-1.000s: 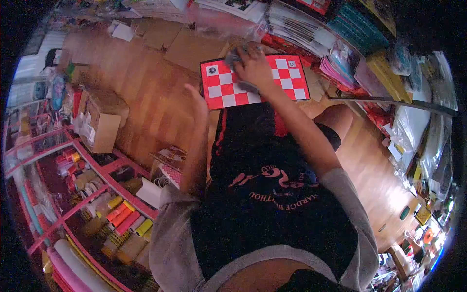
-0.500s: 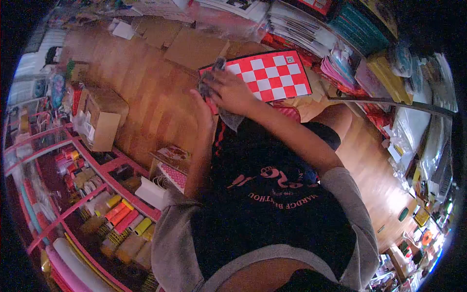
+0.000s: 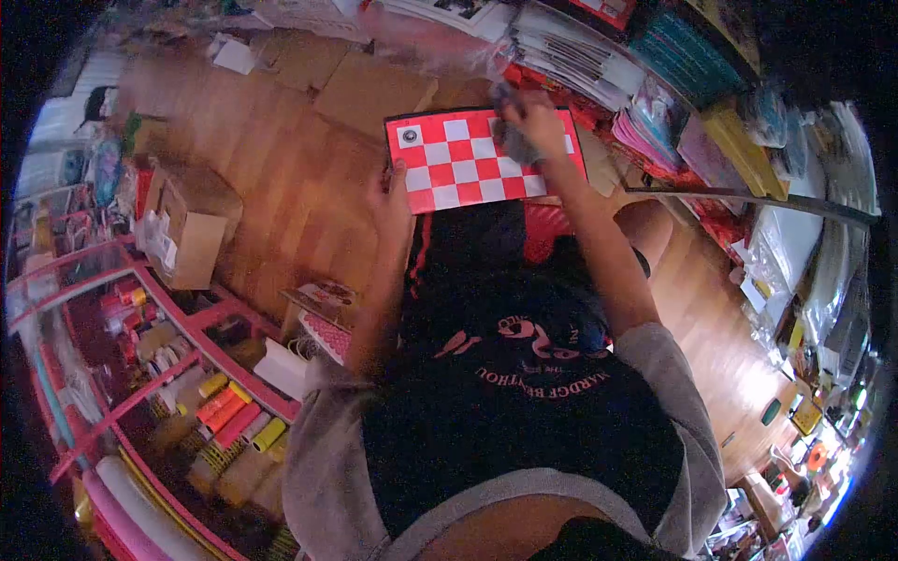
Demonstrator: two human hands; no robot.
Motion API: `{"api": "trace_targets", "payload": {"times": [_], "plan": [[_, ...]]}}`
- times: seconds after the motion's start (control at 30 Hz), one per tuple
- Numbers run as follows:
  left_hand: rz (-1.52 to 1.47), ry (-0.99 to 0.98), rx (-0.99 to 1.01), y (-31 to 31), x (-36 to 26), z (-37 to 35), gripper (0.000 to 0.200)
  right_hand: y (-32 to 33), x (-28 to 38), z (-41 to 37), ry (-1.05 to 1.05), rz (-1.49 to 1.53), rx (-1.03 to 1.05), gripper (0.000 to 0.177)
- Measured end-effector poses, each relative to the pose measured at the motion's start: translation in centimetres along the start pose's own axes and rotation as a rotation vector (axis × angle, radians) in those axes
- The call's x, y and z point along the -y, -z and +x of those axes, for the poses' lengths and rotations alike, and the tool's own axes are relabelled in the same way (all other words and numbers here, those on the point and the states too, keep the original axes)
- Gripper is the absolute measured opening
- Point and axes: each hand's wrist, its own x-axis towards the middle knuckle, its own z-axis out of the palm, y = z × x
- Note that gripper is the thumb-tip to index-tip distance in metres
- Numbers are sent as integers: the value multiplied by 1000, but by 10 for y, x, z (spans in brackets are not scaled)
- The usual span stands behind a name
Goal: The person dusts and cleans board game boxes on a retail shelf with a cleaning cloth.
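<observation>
A red and white checkered board [image 3: 464, 173] with a dark edge lies across my lap, a small round emblem in its upper left square. My left hand [image 3: 397, 190] grips the board's left edge, thumb on top and the other fingers mostly hidden. Over the board's right part, my right hand [image 3: 541, 123] is closed on a crumpled grey cloth [image 3: 516, 140], which rests against the checkered surface and covers some squares.
An open cardboard box [image 3: 201, 245] stands on the wooden floor at left. Below it, a pink-framed rack [image 3: 192, 323] holds several coloured rolls. Stacked papers and plastic-wrapped packs [image 3: 645, 136] line the upper right. Flat cardboard [image 3: 374, 93] lies beyond the board.
My right hand has moved right across the board with the cloth, uncovering the left squares and the emblem. My left hand is now lower, at the left edge.
</observation>
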Motion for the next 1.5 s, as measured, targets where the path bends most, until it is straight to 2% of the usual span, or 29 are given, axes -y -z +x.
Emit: {"api": "trace_targets", "payload": {"times": [0.03,0.1,0.17,0.23,0.27,0.33,0.4,0.47,0.5,0.53,0.6,0.63,0.67,0.73,0.77,0.8,0.83,0.87,0.9,0.93,0.97,1.03,1.07,1.1,1.2,1.27,1.33,1.4,1.5], "plan": [[-3,1,-6,1,2,1,23,4,-11,-3,-146,-29,26,30],[-57,-143,7,-1,7,9,24,5,-39,-7,-168,-80,-20,32],[7,-158,-19,1,15,17,24,16,-56,-11,-191,-131,-74,34],[74,-175,-47,3,19,21,25,32,-58,-19,-530,-11,14,39],[29,-166,-22,4,19,20,26,39,-56,-24,-529,-10,9,39],[-14,-154,11,4,20,19,26,55,-54,-31,-696,87,132,42],[-74,-106,24,6,23,19,28,50,-67,-46,-726,-28,152,42],[-145,-63,31,9,34,26,28,68,-40,-56,-547,118,63,41],[-215,-27,26,8,36,29,29,67,-46,-64,-553,217,84,36],[-216,-30,30,0,15,16,29,67,-55,-73,-552,216,79,36],[-125,-241,-31,-12,-29,-10,32,70,-68,-90,-617,125,217,32],[-136,-310,-24,-13,-38,-12,37,80,-56,-95,-710,331,111,32],[-139,-315,-24,-15,-54,-18,37,85,-55,-102,-705,330,108,32],[132,-426,-31,-21,-102,-29,40,100,-61,-102,-896,711,-189,33],[176,-482,1,-23,-122,-32,41,113,-59,-99,-901,533,-206,32],[219,-539,31,-25,-142,-34,42,125,-53,-95,-893,534,-204,32],[210,-553,20,-29,-164,-34,42,136,-49,-86,-900,682,-265,33],[147,-551,138,-31,-184,-36,43,144,-44,-83,-914,830,-324,34],[84,-549,254,-33,-200,-37,45,150,-42,-79,-902,835,-321,34],[81,-559,244,-36,-211,-37,45,154,-40,-75,-938,848,-362,35],[194,-594,316,-39,-222,-36,49,156,-39,-70,-971,863,-403,36],[305,-643,375,-49,-234,-27,53,161,-41,-61,-909,916,-358,36],[496,-735,457,-53,-239,-20,59,162,-40,-57,-865,958,-316,36],[691,-823,535,-56,-243,-16,65,167,-20,-45,-875,954,-387,32],[801,-815,587,-74,-243,-19,71,181,6,-21,-696,1083,-434,28],[797,-819,593,-73,-235,-13,70,193,31,-4,-635,1038,-442,23],[749,-789,675,-72,-238,-17,71,204,54,12,-416,852,-445,22],[628,-704,777,-64,-234,-12,76,210,96,23,-435,874,-400,21],[494,-640,885,-62,-227,-10,81,200,110,36,-111,490,-365,23]]}}
